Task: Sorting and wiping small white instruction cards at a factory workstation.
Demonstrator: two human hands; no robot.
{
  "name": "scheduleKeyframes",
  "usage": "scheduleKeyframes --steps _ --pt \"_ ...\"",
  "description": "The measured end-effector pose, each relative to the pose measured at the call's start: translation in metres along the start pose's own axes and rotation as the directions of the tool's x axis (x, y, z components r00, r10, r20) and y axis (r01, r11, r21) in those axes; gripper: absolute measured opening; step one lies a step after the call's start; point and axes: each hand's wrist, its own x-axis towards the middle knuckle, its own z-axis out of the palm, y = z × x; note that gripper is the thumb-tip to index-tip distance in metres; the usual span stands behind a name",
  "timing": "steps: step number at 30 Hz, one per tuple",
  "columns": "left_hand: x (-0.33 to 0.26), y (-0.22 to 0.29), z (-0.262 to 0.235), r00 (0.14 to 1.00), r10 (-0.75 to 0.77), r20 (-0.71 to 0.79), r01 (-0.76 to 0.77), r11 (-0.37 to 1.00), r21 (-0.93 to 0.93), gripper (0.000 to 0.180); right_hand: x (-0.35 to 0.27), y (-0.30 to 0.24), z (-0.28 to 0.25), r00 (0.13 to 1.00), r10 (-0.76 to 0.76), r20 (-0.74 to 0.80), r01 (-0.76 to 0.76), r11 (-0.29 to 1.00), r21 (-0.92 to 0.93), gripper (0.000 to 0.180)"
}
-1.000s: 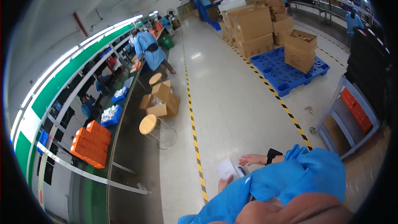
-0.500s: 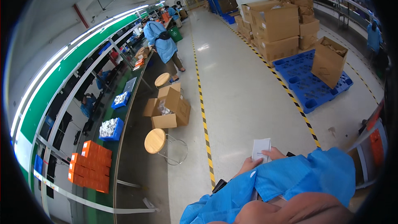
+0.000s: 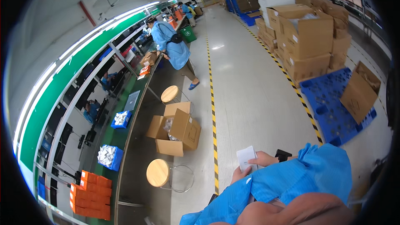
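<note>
The small white card [image 3: 246,157] sits low in the head view, upright and slightly tilted, its long axis running up and away from the body, out over the pale floor [image 3: 250,96]. Both hands meet at it. The right hand [image 3: 266,158] pinches its right edge, fingers closed on the card. The left hand [image 3: 240,174] touches it from below at the lower left corner; whether it grips cannot be told, since the blue sleeve [image 3: 291,179] hides most of it. The right hand is the nearer and the firmer hold. A round wooden stool [image 3: 158,173] stands to the left, well apart.
</note>
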Motion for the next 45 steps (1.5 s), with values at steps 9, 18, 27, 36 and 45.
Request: scheduleKeyframes --steps 9,18,27,36,45 --pt "0.223 0.092 -0.031 0.987 -0.139 0.082 0.15 0.98 -0.135 0.036 0.208 0.001 -0.116 0.963 -0.021 -0.268 0.06 0.989 0.138 0.035" --pt "0.456 0.2 -0.079 0.915 -0.179 0.361 0.172 0.984 0.051 0.035 0.381 -0.075 -0.243 0.943 0.037 -0.331 0.046 0.97 0.24 0.039" --pt "0.663 0.232 -0.085 0.995 -0.091 -0.041 0.084 0.984 -0.154 0.035 0.588 -0.089 -0.379 0.999 -0.031 -0.04 0.035 0.991 0.127 0.042" --pt "0.852 0.317 -0.129 0.985 -0.165 -0.044 0.156 0.975 -0.156 0.031 0.785 -0.127 -0.485 0.996 -0.058 0.064 0.052 0.995 0.083 0.037" --pt "1.074 0.367 -0.192 0.993 -0.004 0.116 0.051 0.911 -0.41 0.029 0.975 -0.186 -0.578 0.995 0.027 -0.099 -0.018 0.996 0.09 0.035"
